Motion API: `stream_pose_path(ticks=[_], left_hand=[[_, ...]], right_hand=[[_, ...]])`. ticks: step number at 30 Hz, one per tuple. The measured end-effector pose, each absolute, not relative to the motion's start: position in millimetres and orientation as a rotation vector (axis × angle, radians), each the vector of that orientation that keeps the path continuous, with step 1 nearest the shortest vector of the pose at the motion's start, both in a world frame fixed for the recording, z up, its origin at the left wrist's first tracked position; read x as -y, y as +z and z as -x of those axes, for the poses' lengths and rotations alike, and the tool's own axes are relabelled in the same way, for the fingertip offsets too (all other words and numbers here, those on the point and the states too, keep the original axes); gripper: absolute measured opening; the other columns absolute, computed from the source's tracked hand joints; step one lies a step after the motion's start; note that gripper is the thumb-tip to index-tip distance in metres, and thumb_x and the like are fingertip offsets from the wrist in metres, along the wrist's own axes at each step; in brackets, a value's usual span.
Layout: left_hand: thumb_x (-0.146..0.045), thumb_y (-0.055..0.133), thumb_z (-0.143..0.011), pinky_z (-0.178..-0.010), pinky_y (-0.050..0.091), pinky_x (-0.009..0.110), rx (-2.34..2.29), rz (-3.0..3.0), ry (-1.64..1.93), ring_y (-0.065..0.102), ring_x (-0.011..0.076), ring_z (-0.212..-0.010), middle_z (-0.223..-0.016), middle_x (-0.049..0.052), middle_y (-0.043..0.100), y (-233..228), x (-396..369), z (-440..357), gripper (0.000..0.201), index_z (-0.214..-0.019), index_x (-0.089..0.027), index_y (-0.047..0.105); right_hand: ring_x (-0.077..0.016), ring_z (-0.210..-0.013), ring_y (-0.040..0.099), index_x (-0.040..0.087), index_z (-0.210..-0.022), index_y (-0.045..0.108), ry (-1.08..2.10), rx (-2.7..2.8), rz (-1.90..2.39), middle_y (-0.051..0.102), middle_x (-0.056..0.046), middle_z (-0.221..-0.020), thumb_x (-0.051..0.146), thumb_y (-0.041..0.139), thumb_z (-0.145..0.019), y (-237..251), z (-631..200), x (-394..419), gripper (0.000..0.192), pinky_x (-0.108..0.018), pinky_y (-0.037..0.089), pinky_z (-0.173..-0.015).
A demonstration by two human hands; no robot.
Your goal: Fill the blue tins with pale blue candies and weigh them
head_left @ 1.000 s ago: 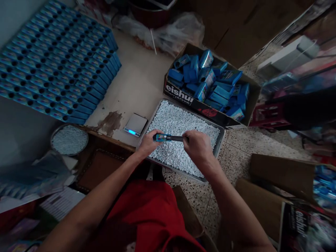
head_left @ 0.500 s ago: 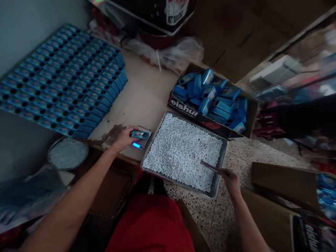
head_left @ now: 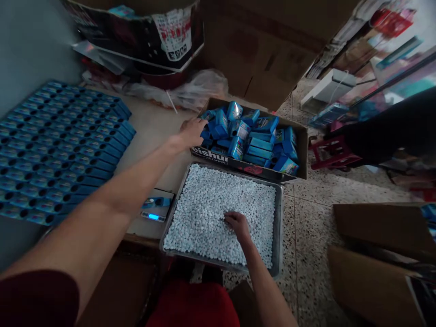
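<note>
My left hand (head_left: 193, 131) reaches over the left end of a black printed carton (head_left: 218, 160) filled with small blue boxes (head_left: 256, 147). Its thumb and fingers are apart beside the nearest boxes, and no box shows in its grasp. My right hand (head_left: 236, 222) is down at the small white pellets (head_left: 207, 213) in a metal tray (head_left: 279, 227). Those fingers are bent together; whatever they may hold is hidden. One blue box (head_left: 159, 201) lies on a small digital scale (head_left: 153, 216) with a lit display, left of the tray.
Rows of blue boxes with round holes (head_left: 61, 150) stand packed on the table's left side. Behind are a dark carton (head_left: 136, 36) and crumpled clear plastic (head_left: 204, 88). Open cardboard boxes (head_left: 374, 281) sit on the floor at right, near a red stool (head_left: 332, 152).
My left hand has left the blue box on the scale and moved up to the carton. My right hand has moved left over the pellets; the thin stick-like tool it held is no longer visible.
</note>
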State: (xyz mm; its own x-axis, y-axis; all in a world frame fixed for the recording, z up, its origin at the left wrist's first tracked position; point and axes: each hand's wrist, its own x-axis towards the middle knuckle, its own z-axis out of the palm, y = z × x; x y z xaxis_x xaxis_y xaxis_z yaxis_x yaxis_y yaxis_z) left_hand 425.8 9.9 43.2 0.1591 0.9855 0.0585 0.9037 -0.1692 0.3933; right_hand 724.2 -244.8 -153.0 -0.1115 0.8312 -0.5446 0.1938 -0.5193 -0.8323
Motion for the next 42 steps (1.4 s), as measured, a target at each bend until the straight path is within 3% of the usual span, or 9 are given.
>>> stream_pose_path(ticks=[5,11,14,19,27,30,35,39,42], left_hand=[[0.0,0.07,-0.061,-0.112,0.036,0.049,-1.8,-2.316,0.076,0.056,0.04,-0.125,-0.119,0.021,0.067,47,-48,-449,0.056,-0.117,0.0,0.065],[-0.01,0.061,-0.077,-0.104,0.041,0.036,-1.934,-2.033,0.726,0.059,0.021,-0.111,-0.112,0.006,0.064,77,57,-410,0.043,-0.119,-0.004,0.06],[-0.018,0.072,-0.067,-0.09,0.049,0.027,-1.834,-1.643,1.02,0.062,0.0162,-0.092,-0.098,-0.001,0.065,50,131,-411,0.05,-0.115,-0.016,0.062],[-0.031,0.077,-0.06,-0.072,0.048,0.027,-1.616,-1.021,1.109,0.058,0.0165,-0.075,-0.08,-0.003,0.062,-24,211,-453,0.042,-0.097,-0.02,0.063],[-0.024,0.07,-0.065,-0.076,0.047,0.026,-1.508,-0.991,1.149,0.058,0.0159,-0.081,-0.086,-0.002,0.062,-60,248,-482,0.035,-0.098,-0.02,0.062],[-0.018,0.071,-0.062,-0.086,0.049,0.031,-1.516,-1.064,1.147,0.062,0.0193,-0.092,-0.094,0.001,0.065,-69,250,-495,0.033,-0.094,-0.02,0.063],[-0.01,0.076,-0.059,-0.097,0.047,0.042,-1.632,-1.194,1.11,0.062,0.0267,-0.1,-0.1,0.006,0.07,-86,253,-505,0.036,-0.092,-0.02,0.065],[-0.006,0.072,-0.064,-0.098,0.044,0.05,-1.727,-1.288,1.072,0.061,0.034,-0.107,-0.106,0.012,0.071,-89,265,-505,0.04,-0.101,-0.021,0.067],[-0.002,0.068,-0.063,-0.1,0.044,0.051,-1.708,-1.371,1.056,0.062,0.0342,-0.109,-0.111,0.013,0.071,-85,271,-510,0.052,-0.111,-0.021,0.066]], right_hand=[[-0.0095,-0.05,0.04,0.017,-0.081,0.076,1.776,0.936,1.602,0.064,0.0,-0.061,0.049,0.082,-0.063,-124,-757,254,0.037,-0.025,0.027,-0.05],[-0.0073,-0.05,0.038,0.015,-0.086,0.078,1.836,0.818,1.559,0.068,-0.003,-0.066,0.042,0.088,-0.065,-39,-801,252,0.035,-0.024,0.021,-0.049],[-0.0077,-0.052,0.04,0.015,-0.087,0.079,1.813,0.863,1.555,0.069,-0.003,-0.067,0.041,0.088,-0.066,12,-813,237,0.035,-0.024,0.022,-0.05],[-0.0071,-0.05,0.038,0.015,-0.088,0.079,1.834,1.052,1.499,0.069,-0.003,-0.067,0.041,0.088,-0.066,61,-802,196,0.035,-0.024,0.021,-0.049],[-0.0111,-0.052,0.044,0.016,-0.083,0.079,1.608,1.62,1.629,0.067,-0.001,-0.063,0.036,0.078,-0.069,40,-768,156,0.025,-0.028,0.032,-0.053],[-0.0167,-0.064,0.057,0.019,-0.083,0.078,1.194,2.185,1.594,0.072,-0.005,-0.073,0.025,0.065,-0.08,38,-731,160,0.014,-0.03,0.039,-0.062],[-0.018,-0.063,0.058,0.019,-0.086,0.073,0.584,2.781,1.529,0.071,-0.01,-0.081,0.009,0.049,-0.085,52,-685,181,0.026,-0.032,0.036,-0.061],[-0.0288,-0.083,0.071,0.028,-0.104,0.077,0.668,2.465,1.684,0.078,-0.009,-0.097,0.035,0.055,-0.09,43,-786,185,0.027,-0.039,0.049,-0.071],[-0.0355,-0.076,0.071,0.037,-0.094,0.079,0.451,2.178,2.099,0.079,-0.015,-0.091,0.05,0.058,-0.087,8,-898,185,0.026,-0.048,0.047,-0.06]])
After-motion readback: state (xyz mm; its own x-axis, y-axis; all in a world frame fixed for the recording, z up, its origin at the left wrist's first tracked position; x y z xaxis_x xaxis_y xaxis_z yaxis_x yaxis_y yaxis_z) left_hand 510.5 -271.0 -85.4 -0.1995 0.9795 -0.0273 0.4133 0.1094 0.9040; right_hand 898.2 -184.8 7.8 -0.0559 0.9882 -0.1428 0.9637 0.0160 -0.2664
